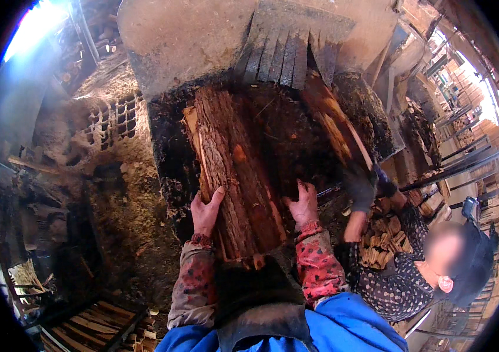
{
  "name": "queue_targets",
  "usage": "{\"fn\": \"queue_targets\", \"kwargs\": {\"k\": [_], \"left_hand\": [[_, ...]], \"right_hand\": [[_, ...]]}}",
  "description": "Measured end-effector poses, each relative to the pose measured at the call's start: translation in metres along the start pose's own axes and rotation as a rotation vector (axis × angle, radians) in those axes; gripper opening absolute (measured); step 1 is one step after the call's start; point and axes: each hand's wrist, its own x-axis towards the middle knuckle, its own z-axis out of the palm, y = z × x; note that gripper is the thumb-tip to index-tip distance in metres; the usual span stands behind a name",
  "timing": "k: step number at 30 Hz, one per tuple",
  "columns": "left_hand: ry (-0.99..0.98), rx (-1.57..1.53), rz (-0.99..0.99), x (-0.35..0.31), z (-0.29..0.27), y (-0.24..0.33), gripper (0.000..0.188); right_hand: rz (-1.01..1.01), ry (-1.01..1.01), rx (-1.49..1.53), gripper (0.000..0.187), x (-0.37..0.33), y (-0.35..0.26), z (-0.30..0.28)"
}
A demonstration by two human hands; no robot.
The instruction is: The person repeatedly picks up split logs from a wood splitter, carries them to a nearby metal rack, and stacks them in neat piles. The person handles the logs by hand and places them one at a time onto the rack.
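A bundle of long bark-covered wood slabs (226,158) lies lengthwise in front of me, its near end close to my dark apron. My left hand (206,213) grips its left edge, the thumb on the bark and the other fingers partly hidden at the side. My right hand (303,206) is at the right side of the slabs, thumb and fingers apart, with nothing visible in it. Under the wood is a dark, debris-covered bed (170,155). To the right, another person's dark-gloved hand (359,186) is at the near end of a split reddish slab (337,126).
A dark strip curtain (278,56) hangs from a large metal hood (190,41) at the bed's far end. The co-worker (393,281) stands close on my right, beside piled wood pieces (385,242). At lower left is a frame holding wood strips (94,322).
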Motion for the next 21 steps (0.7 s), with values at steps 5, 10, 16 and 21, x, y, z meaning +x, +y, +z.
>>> {"fn": "queue_targets", "kwargs": {"k": [5, 10, 16, 21], "left_hand": [[-0.025, 0.005, 0.024, 0.007, -0.007, -0.015, 0.044], [-0.028, -0.066, 0.032, 0.007, -0.006, -0.017, 0.044], [-0.025, 0.012, 0.039, 0.003, -0.003, -0.009, 0.042], [-0.03, 0.034, 0.051, 0.01, -0.012, -0.025, 0.047]], "right_hand": [[0.044, -0.178, 0.086, 0.069, 0.007, -0.004, -0.01], [0.295, -0.383, 0.935, 0.056, 0.006, -0.01, -0.019], [-0.109, -0.302, 0.58, 0.07, -0.024, -0.054, -0.047], [-0.23, -0.218, 0.525, 0.052, -0.034, -0.069, -0.039]]}}
